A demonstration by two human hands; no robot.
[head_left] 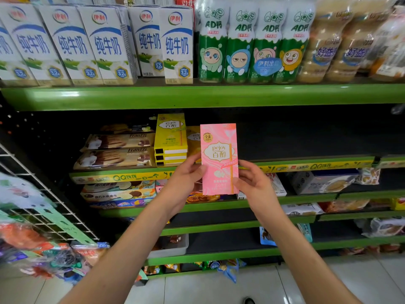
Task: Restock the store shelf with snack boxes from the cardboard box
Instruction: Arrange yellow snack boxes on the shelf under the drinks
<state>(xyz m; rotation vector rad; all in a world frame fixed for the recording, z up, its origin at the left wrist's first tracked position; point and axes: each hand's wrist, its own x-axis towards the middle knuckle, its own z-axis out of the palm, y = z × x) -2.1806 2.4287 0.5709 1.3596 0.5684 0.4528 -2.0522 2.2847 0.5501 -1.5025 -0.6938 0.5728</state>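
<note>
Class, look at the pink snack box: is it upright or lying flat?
Upright. The pink snack box stands on end, print reading level, gripped at its lower sides by the left hand and right hand.

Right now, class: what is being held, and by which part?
The pink snack box, upright, gripped by both hands at its lower side edges: left hand on the left edge, right hand on the right.

A pink snack box [219,159] is held upright in front of the green shelf [306,166], the left hand [186,181] gripping its left edge and the right hand [252,183] its right edge. Just left of it and farther back, a stack of yellow snack boxes [171,139] stands on the shelf, with brown biscuit packs [116,152] further left. Milk cartons [92,42] and green bottles [252,44] line the shelf above
</note>
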